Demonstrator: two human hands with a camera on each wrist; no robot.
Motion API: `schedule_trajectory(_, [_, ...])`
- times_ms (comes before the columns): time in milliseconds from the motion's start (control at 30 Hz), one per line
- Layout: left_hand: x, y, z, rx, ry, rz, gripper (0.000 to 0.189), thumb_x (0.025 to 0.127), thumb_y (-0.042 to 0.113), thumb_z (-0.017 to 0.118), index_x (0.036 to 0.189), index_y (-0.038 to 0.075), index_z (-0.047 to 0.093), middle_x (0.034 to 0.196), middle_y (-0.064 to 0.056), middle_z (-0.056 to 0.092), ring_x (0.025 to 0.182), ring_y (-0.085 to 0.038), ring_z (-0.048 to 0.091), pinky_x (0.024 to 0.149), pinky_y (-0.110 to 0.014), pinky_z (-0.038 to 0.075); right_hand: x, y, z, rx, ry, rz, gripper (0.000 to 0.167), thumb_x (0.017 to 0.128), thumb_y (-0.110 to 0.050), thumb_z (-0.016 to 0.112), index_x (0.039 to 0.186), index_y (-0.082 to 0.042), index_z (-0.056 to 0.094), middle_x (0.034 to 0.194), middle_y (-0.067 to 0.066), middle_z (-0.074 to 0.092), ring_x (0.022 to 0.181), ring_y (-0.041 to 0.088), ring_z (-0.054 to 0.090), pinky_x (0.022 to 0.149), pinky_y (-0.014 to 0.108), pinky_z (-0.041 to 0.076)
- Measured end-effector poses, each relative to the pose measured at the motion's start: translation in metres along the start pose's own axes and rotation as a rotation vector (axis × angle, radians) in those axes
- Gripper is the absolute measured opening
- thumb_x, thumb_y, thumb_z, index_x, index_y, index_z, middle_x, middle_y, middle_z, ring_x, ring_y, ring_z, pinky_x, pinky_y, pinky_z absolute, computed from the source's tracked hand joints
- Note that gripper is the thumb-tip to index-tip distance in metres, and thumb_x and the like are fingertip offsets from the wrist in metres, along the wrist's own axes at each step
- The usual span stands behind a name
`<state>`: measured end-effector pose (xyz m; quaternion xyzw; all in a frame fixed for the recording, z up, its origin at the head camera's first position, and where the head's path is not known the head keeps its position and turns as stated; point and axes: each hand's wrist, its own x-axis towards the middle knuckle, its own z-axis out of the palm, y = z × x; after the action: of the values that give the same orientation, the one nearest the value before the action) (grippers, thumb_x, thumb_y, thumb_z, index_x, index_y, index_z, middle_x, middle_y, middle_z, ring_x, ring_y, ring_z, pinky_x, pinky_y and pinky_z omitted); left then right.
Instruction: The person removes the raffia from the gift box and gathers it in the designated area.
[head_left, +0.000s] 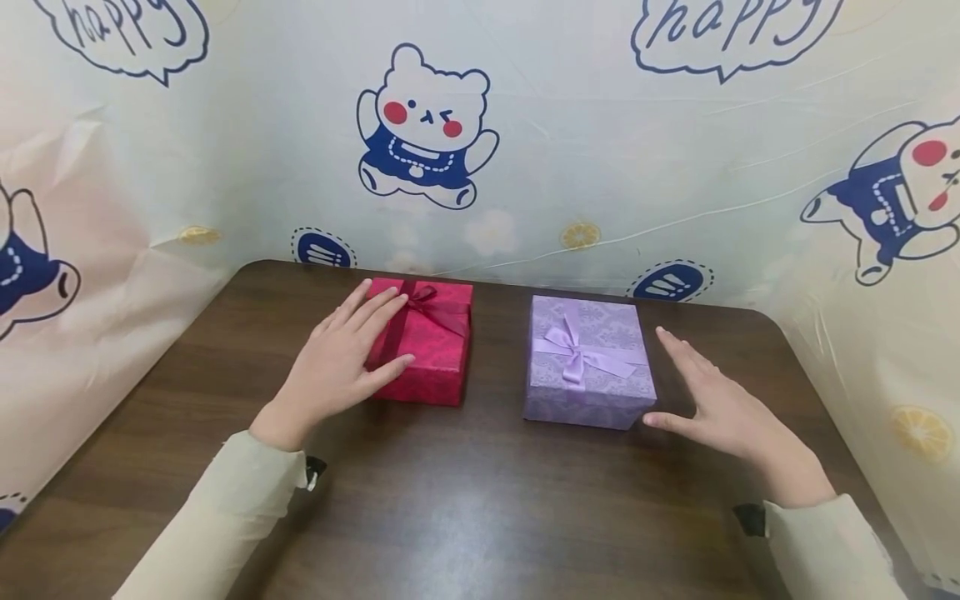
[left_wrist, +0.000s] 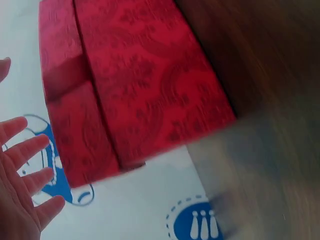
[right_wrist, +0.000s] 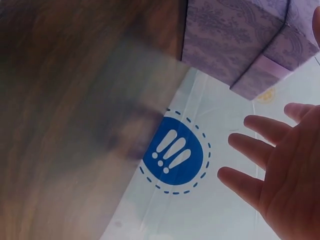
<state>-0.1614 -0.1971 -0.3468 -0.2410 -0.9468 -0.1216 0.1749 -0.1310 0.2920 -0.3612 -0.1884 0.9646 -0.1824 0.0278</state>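
Observation:
A red gift box (head_left: pixel 435 342) with a dark red ribbon bow sits on the table, left of centre in the head view. My left hand (head_left: pixel 341 358) is at its left side, fingers extended and overlapping the box's left part. In the left wrist view the fingers of that hand (left_wrist: pixel 22 175) are spread, apart from the red box (left_wrist: pixel 145 75). To the right stands a lavender gift box (head_left: pixel 600 396) with a pale purple bow. Beside its right side is my right hand (head_left: pixel 720 408), thumb near the front corner. The right wrist view shows its spread fingers (right_wrist: pixel 250 187) clear of the lavender box (right_wrist: pixel 225 40).
Both boxes stand toward the back of a dark brown wooden table (head_left: pixel 465 500). A pale printed sheet (head_left: pixel 540 150) with cartoon bears hangs behind the table and along both sides. Wood shows between the two boxes.

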Motion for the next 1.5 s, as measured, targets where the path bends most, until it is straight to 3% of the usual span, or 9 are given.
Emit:
schedule_trajectory(200, [0.012, 0.017, 0.007, -0.049, -0.016, 0.073, 0.079, 0.086, 0.051, 0.067, 0.152, 0.017, 0.041, 0.156, -0.009, 0.043, 0.149, -0.035, 0.030, 0.110, -0.063, 0.039, 0.006, -0.003, 0.002, 0.036, -0.017, 0.004, 0.113, 0.082, -0.056, 0.074, 0.161, -0.021, 0.002, 0.168, 0.011, 0.012, 0.151, 0.042, 0.020, 0.114, 0.067, 0.027])
schedule_trajectory(533, [0.031, 0.049, 0.024, -0.093, -0.140, 0.133, 0.082, 0.085, 0.055, 0.068, 0.154, 0.023, 0.038, 0.158, -0.004, 0.041, 0.151, -0.029, 0.028, 0.116, -0.061, 0.032, 0.017, -0.005, 0.010, 0.092, -0.017, -0.022, 0.115, 0.080, -0.051, 0.079, 0.161, -0.018, 0.004, 0.167, 0.016, 0.014, 0.150, 0.044, 0.021, 0.115, 0.067, 0.026])
schedule_trajectory(833, [0.044, 0.071, 0.042, -0.093, -0.107, 0.228, 0.082, 0.086, 0.056, 0.066, 0.152, 0.015, 0.041, 0.153, -0.008, 0.047, 0.147, -0.031, 0.038, 0.118, -0.049, 0.035, 0.019, -0.006, 0.012, 0.134, -0.053, 0.029, 0.114, 0.081, -0.050, 0.078, 0.161, -0.023, 0.001, 0.166, 0.019, 0.014, 0.148, 0.047, 0.025, 0.114, 0.067, 0.029])
schedule_trajectory(1067, [0.052, 0.083, 0.051, -0.112, -0.154, 0.236, 0.086, 0.084, 0.057, 0.069, 0.153, 0.015, 0.039, 0.153, -0.008, 0.047, 0.145, -0.029, 0.041, 0.115, -0.047, 0.040, 0.018, -0.006, 0.012, 0.174, -0.033, -0.012, 0.116, 0.079, -0.042, 0.082, 0.161, -0.019, 0.004, 0.158, 0.027, 0.030, 0.140, 0.048, 0.038, 0.110, 0.067, 0.034])
schedule_trajectory(1500, [0.066, 0.098, 0.055, -0.054, -0.239, 0.203, 0.095, 0.079, 0.056, 0.076, 0.155, 0.017, 0.034, 0.151, -0.008, 0.049, 0.141, -0.031, 0.046, 0.114, -0.051, 0.040, 0.021, -0.003, 0.018, 0.228, -0.024, -0.046, 0.116, 0.077, -0.028, 0.086, 0.161, -0.020, 0.006, 0.152, 0.030, 0.038, 0.136, 0.047, 0.043, 0.109, 0.066, 0.034])
